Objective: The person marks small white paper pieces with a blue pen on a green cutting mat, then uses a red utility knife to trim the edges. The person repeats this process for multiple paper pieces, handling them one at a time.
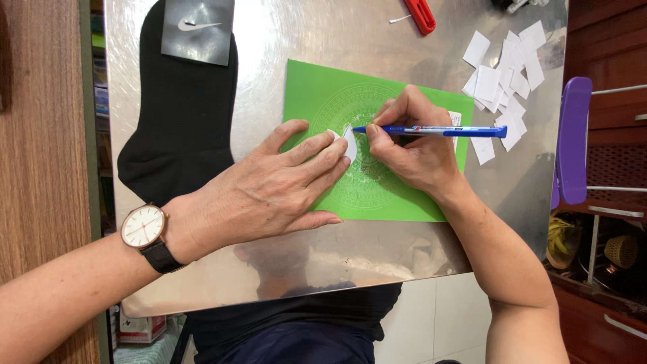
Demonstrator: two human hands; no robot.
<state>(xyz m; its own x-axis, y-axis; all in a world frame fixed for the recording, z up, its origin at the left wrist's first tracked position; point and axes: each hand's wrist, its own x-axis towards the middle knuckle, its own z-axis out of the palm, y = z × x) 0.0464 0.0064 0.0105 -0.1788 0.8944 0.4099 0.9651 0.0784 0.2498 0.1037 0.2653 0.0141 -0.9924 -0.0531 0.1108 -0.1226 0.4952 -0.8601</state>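
Note:
A green cutting mat (310, 87) with a circular printed pattern lies on a shiny metal table (323, 34). My left hand (276, 189) lies flat on the mat, its fingertips pressing down a small white paper piece (349, 140). My right hand (411, 145) grips a blue pen-shaped craft knife (451, 131), whose tip touches the paper piece next to my left fingertips. A watch (143, 228) with a white face and black strap is on my left wrist.
A black sock (182, 114) with a dark tag lies left of the mat. Several small white paper slips (505, 74) are scattered at the table's right. A red tool (423, 15) lies at the far edge. A purple chair back (573, 138) stands right of the table.

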